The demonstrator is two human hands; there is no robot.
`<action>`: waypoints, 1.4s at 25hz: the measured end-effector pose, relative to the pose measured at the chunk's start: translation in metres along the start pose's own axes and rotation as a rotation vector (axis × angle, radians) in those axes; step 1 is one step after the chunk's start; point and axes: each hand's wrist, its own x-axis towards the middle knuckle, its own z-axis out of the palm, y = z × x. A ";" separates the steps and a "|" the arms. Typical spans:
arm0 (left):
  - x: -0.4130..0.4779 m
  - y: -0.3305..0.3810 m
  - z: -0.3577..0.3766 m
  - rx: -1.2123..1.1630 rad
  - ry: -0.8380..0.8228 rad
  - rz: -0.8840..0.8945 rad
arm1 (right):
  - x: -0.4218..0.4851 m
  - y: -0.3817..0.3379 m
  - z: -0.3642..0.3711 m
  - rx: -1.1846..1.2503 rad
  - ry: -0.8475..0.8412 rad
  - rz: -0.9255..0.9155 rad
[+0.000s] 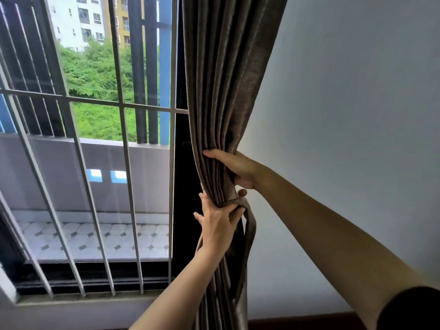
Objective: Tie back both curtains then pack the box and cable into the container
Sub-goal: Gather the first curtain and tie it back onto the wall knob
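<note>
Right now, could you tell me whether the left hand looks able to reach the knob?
Probably yes. The left hand grips the tieback just below the knob, which shows uncovered; the right hand holds the curtain bunched just above it.

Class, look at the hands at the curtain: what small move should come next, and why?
Probably hook the band over the knob: the right hand bunches the curtain, the left hand grips the band round it, and the knob sits close by.
</note>
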 end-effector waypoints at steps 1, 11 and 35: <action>-0.002 0.001 0.004 -0.041 0.015 -0.004 | -0.002 -0.001 -0.002 -0.004 0.004 0.011; 0.000 0.004 0.021 0.075 0.255 -0.009 | -0.012 0.006 -0.012 0.187 -0.124 0.092; 0.000 -0.037 0.002 -0.084 0.201 0.393 | 0.002 0.120 -0.020 -0.206 0.325 -0.128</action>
